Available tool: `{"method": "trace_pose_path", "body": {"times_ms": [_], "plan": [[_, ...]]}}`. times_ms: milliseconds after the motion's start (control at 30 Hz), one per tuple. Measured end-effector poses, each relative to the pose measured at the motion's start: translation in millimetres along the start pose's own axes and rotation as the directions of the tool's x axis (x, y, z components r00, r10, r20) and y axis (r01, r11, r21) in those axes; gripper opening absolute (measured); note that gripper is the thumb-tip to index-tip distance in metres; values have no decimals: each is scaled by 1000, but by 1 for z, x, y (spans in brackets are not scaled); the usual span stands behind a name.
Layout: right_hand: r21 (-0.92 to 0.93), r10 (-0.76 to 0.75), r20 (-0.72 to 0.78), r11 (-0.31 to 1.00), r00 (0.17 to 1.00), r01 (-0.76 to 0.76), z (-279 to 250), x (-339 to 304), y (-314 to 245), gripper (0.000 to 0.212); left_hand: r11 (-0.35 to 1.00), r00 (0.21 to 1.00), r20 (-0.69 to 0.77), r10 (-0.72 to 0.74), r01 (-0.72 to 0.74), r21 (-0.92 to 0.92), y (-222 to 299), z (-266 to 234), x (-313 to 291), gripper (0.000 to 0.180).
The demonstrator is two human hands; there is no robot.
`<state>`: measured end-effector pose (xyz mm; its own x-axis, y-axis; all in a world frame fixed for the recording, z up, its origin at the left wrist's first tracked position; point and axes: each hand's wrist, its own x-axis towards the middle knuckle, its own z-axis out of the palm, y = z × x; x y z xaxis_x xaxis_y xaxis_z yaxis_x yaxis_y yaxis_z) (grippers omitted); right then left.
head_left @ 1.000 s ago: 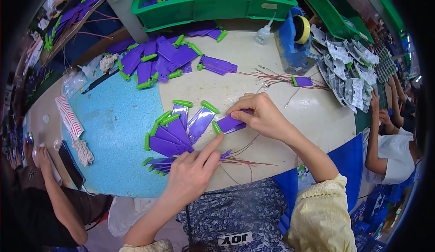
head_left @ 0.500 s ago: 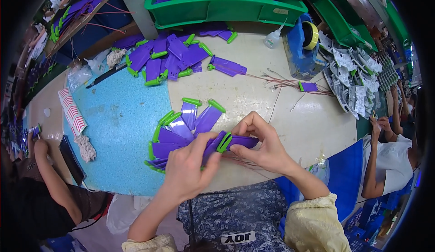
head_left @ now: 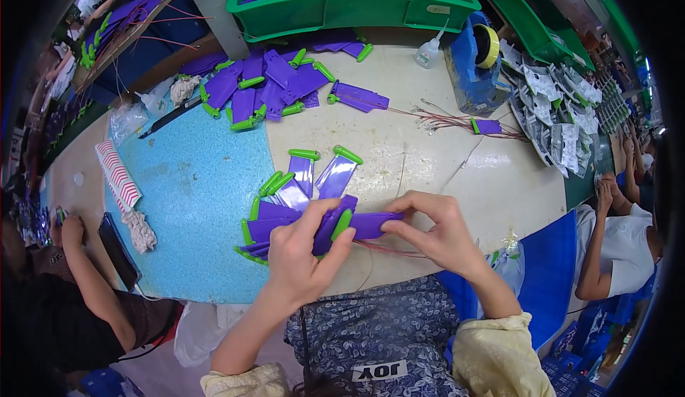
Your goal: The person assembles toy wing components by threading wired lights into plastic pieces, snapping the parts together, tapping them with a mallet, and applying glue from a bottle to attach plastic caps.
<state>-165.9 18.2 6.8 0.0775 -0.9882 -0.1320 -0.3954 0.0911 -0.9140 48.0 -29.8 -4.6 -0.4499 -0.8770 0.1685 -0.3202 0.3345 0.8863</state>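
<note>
We've got both hands pinched on the same purple strip [head_left: 371, 224] right at the near edge of the table [head_left: 442, 183]: the left hand [head_left: 303, 258] has its thumb and fingers closed around the end with the green clip [head_left: 342, 224], and the right hand [head_left: 439, 233] nips the other end between thumb and fingertips. The strip sits roughly level, just above the tabletop, between the two hands. Thin red wires [head_left: 385, 249] trail out under the right hand.

Right behind the left hand there's a fanned pile of strips [head_left: 300, 190], same purple with green ends, half on the blue mat [head_left: 193, 197] and half on the pale table. On the left side of the mat we see a red and white striped packet [head_left: 118, 176] with a rag [head_left: 140, 229] just near of it, and a dark phone [head_left: 118, 249] at the table edge.

Farther back sits a bigger heap of strips [head_left: 264, 90], one lone strip [head_left: 359, 97] to its right, and a small purple piece with wires [head_left: 487, 126] farther right. At the far right are a blue tape holder [head_left: 474, 69] with a yellow roll, a little glue bottle [head_left: 428, 52] and a spread of grey packets [head_left: 560, 115]. A green bin [head_left: 357, 8] full of strips runs along the far edge.

Other people work on both sides: an arm [head_left: 85, 268] on the left, and someone in a white shirt [head_left: 624, 243] on the right.
</note>
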Motion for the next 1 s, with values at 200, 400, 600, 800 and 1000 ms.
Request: {"method": "trace_pose_path", "body": {"times_ms": [200,400,600,800,1000], "plan": [[-373,-384,-44,863,922,342,5,-3,-18,23,990,942,323,95,-125,72,7,10,14,32],[-416,-363,-349,886,864,204,-28,-6,-21,11,872,858,471,-205,379,-310,5,-3,19,19],[-482,-498,-382,826,778,292,-32,-2,-18,12,599,748,612,-256,620,-507,4,-15,32,21],[-128,-577,-42,813,816,568,5,-9,-22,15,499,661,619,-424,741,-449,4,-13,37,22],[-575,-550,-348,765,759,291,-36,105,36,44,974,899,405,-168,89,208,18,22,18,25]]}}
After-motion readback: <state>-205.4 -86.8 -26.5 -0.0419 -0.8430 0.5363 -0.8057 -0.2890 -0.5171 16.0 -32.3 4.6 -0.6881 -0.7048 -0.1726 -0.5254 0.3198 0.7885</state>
